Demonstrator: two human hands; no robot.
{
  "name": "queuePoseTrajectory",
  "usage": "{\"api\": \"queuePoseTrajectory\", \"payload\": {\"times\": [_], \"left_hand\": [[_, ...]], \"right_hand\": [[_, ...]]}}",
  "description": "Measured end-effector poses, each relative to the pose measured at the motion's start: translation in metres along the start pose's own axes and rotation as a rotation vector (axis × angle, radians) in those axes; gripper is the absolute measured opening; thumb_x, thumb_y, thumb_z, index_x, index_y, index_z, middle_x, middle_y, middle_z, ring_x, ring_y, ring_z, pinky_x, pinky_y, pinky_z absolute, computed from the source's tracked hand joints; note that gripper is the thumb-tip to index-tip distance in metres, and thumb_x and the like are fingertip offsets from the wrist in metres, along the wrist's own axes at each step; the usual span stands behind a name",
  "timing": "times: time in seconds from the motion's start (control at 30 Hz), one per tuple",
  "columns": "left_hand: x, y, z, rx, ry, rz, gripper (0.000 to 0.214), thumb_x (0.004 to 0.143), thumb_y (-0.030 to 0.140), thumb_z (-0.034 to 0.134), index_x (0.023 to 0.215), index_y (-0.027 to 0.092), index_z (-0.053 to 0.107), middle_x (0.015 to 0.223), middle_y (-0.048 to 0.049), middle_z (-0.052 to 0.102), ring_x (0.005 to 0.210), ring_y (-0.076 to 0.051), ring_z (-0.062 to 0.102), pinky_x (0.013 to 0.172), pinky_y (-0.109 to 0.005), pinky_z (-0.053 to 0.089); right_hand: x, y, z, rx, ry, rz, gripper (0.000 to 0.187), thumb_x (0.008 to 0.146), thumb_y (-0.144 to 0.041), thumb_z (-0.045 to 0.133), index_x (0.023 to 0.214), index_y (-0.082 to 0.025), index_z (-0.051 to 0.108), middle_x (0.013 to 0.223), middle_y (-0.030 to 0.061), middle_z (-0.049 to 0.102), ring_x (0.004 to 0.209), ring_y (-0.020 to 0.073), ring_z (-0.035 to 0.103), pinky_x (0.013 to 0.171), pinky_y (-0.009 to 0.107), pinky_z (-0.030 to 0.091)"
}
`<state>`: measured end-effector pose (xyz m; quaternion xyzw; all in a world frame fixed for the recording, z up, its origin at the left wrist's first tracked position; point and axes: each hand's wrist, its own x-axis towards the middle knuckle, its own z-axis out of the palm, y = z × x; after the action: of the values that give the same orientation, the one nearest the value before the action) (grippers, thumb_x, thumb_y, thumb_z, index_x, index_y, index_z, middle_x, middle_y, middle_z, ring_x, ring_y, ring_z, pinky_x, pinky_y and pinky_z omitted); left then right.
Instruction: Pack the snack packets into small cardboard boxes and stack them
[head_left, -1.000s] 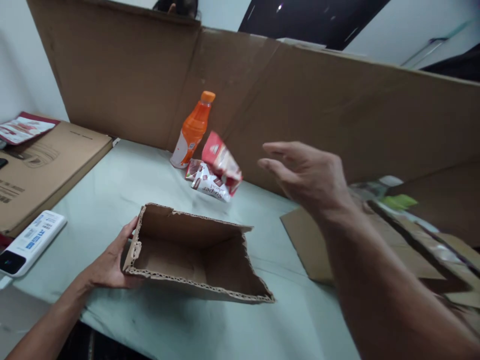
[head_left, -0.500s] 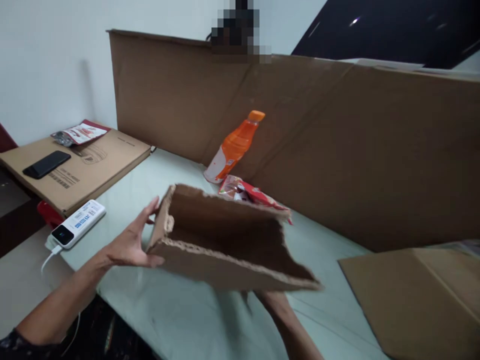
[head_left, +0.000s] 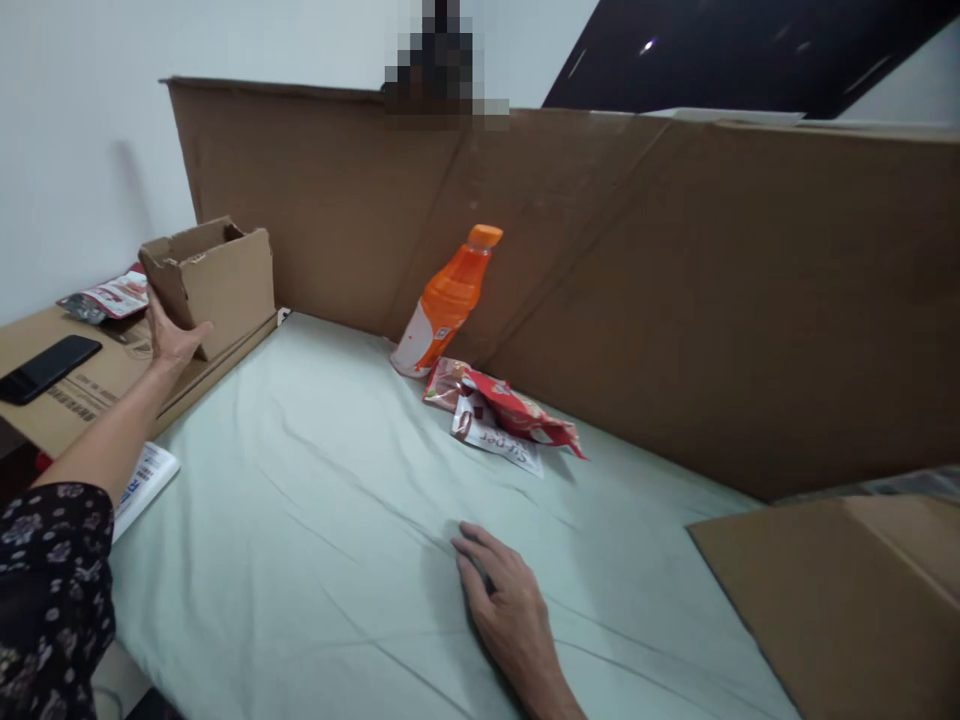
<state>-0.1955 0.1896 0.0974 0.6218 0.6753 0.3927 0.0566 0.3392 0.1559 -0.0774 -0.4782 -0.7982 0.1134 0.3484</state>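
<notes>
View: head camera, the only one, looking down over the tabletop (head_left: 330, 470).
Carton (head_left: 232, 290): small, open-topped, torn along the rim; upright on the flat box (head_left: 30, 330) at far left, near the cardboard wall (head_left: 675, 300). Inside mostly hidden.
Left hand (head_left: 176, 338): arm at full reach; grip spread around the carton's near lower corner, thumb across the front, fingers up the side. Holding or steadying it; how firmly, cannot tell.
Right hand (head_left: 510, 600): nothing held; grip loose, fingers slightly bent, low over the tabletop. Contact unclear.
Step in hand: looks like setting the carton down on the flat box.
Next move: calls for a clean letting-go, carton kept square on its base and off the pouch (head_left: 112, 293) beside it.
Mid-tabletop: orange bottle (head_left: 448, 302) by the wall, tilted in view; red packet (head_left: 525, 408) lying partly over a white packet (head_left: 491, 438); right hand well short of both.
Near left forearm: phone (head_left: 49, 368) on the flat box.
</notes>
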Motion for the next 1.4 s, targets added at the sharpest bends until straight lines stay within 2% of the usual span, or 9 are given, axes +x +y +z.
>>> {"api": "queuePoseTrajectory", "payload": {"times": [0.13,0.3,0.47,0.57,0.67,0.9,1.07,1.2,1.4], "left_hand": [[0.029,-0.016,0.012,0.083,0.248,-0.106,0.093,0.093,0.066,0.018,0.155,-0.003,0.02,0.169,-0.0178,0.009,0.146,-0.051,-0.026,0.092,-0.056,0.024],[0.034,-0.002,0.025,0.1,0.3,-0.223,0.123,0.081,0.083,0.055,0.164,0.009,0.002,0.172,-0.021,0.003,0.153,-0.056,-0.004,0.115,-0.065,0.02],[-0.028,0.038,0.071,0.085,0.124,-0.09,0.132,0.08,0.095,0.047,0.161,0.008,-0.011,0.171,-0.026,-0.009,0.152,-0.057,-0.01,0.106,-0.073,0.016],[-0.083,0.058,0.113,0.125,-0.091,0.078,0.109,0.081,0.086,0.051,0.165,0.024,0.02,0.173,-0.0154,0.019,0.153,-0.057,0.019,0.115,-0.073,0.027],[-0.139,0.078,0.144,0.151,-0.293,0.231,0.069,0.088,0.068,0.053,0.142,0.026,0.06,0.152,-0.0164,0.056,0.141,-0.049,0.049,0.116,-0.071,0.033],[-0.204,0.1,0.151,0.342,-0.508,0.554,0.072,0.092,0.061,0.057,0.155,0.028,0.048,0.166,-0.0149,0.037,0.152,-0.043,0.036,0.123,-0.065,0.026],[-0.205,0.093,0.148,0.33,-0.507,0.548,0.074,0.092,0.062,0.059,0.157,0.028,0.046,0.167,-0.0164,0.036,0.152,-0.043,0.036,0.122,-0.066,0.027],[-0.199,0.098,0.141,0.237,-0.512,0.446,0.083,0.091,0.062,0.06,0.161,0.023,0.036,0.169,-0.0217,0.026,0.151,-0.046,0.035,0.119,-0.067,0.033],[-0.188,0.155,0.131,-0.107,-0.541,0.382,0.105,0.089,0.059,0.07,0.167,0.03,0.005,0.174,-0.0184,0.01,0.157,-0.046,0.021,0.122,-0.065,0.032]], "right_hand": [[0.001,0.002,0.001,0.006,0.002,0.006,0.036,0.096,-0.042,0.049,0.097,-0.024,0.08,0.116,0.0141,0.078,0.108,0.0316,0.072,0.093,0.053,0.056],[0.012,-0.017,-0.007,0.06,-0.016,0.063,0.031,0.095,-0.035,0.051,0.096,-0.022,0.079,0.116,0.016,0.077,0.109,0.032,0.071,0.096,0.056,0.054],[0.027,-0.04,-0.017,0.083,-0.042,0.11,0.026,0.093,-0.02,0.052,0.099,-0.02,0.077,0.121,0.0144,0.076,0.116,0.0254,0.069,0.104,0.047,0.051],[0.036,-0.036,-0.03,0.047,-0.014,0.129,0.024,0.091,-0.018,0.056,0.102,-0.022,0.077,0.124,0.0099,0.075,0.118,0.0204,0.068,0.106,0.039,0.051],[0.04,-0.021,-0.075,-0.002,0.071,0.141,0.027,0.092,-0.022,0.055,0.111,-0.023,0.074,0.136,0.0113,0.069,0.128,0.0242,0.062,0.112,0.046,0.045],[0.053,0.072,-0.254,-0.457,0.591,0.357,0.061,0.08,-0.036,0.067,0.135,-0.012,0.057,0.147,0.0295,0.053,0.138,0.0431,0.048,0.11,0.058,0.037],[0.07,0.102,-0.281,-0.268,0.414,0.601,0.029,0.069,-0.03,0.067,0.096,-0.018,0.069,0.092,0.0182,0.074,0.09,0.0342,0.068,0.081,0.047,0.051],[0.062,0.07,-0.261,-0.187,0.325,0.475,0.027,0.07,-0.028,0.061,0.092,-0.021,0.074,0.084,0.0068,0.076,0.077,0.0254,0.069,0.074,0.038,0.054],[0.01,-0.041,-0.247,-0.051,0.082,0.097,0.023,0.087,-0.028,0.062,0.104,-0.023,0.077,0.095,0.0046,0.08,0.079,0.02,0.073,0.071,0.029,0.058]]}}
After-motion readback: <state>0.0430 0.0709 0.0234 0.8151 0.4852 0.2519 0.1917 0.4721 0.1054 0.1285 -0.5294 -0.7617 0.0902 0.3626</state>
